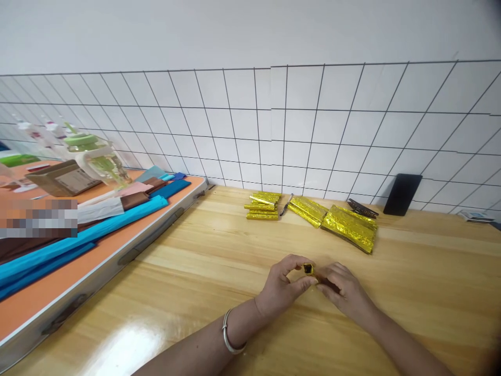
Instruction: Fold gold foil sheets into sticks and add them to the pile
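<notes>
Left hand [282, 284] pinches a gold tube [309, 269], mouth toward us (long axis hidden).

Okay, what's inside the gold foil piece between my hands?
The gold foil piece shows a dark middle inside a gold rim. Anything deeper is covered by its sides and your fingers.

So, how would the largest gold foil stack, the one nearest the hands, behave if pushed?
The gold foil stack is probably light and bendy, given its thin, crinkled layers. Its shiny surface and layered edge suggest pieces might slip apart. Lying flat, it seems unlikely to roll.
</notes>
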Demonstrator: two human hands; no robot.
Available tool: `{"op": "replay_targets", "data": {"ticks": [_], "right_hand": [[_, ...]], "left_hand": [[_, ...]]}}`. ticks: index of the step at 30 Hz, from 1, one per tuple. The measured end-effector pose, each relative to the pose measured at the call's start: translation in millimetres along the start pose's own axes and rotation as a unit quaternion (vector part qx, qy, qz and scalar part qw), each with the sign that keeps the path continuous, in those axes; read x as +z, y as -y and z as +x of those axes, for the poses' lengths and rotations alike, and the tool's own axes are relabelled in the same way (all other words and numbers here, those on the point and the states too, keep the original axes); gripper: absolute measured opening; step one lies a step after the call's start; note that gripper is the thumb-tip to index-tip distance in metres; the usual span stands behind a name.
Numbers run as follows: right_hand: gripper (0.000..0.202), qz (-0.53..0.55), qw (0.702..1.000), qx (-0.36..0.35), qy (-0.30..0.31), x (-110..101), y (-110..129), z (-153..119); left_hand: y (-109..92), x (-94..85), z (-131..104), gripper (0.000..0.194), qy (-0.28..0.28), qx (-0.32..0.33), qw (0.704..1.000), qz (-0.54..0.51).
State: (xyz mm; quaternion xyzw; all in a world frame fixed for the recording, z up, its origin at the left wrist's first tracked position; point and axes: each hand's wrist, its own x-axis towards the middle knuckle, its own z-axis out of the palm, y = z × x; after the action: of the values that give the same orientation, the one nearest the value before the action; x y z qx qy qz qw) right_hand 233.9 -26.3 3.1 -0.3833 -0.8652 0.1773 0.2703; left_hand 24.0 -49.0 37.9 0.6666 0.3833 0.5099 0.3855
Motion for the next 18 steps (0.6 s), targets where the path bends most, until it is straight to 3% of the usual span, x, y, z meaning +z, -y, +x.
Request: {"op": "replay_targets", "data": {"ticks": [11,18], "right_hand": [[0.023,-0.001,1.000,-0.002,0.014,1.9,5.9,0.9],[0.023,0.004,1.000,-0.010,0.015,1.8,7.5,0.4]], "left_hand": [[5.8,2.5,-4.4,0.037,-0.048,0.066,0.997,0.010],[4.9,1.3,-2.7,0.025,-0.035,0.150,0.987,0.042]]}}
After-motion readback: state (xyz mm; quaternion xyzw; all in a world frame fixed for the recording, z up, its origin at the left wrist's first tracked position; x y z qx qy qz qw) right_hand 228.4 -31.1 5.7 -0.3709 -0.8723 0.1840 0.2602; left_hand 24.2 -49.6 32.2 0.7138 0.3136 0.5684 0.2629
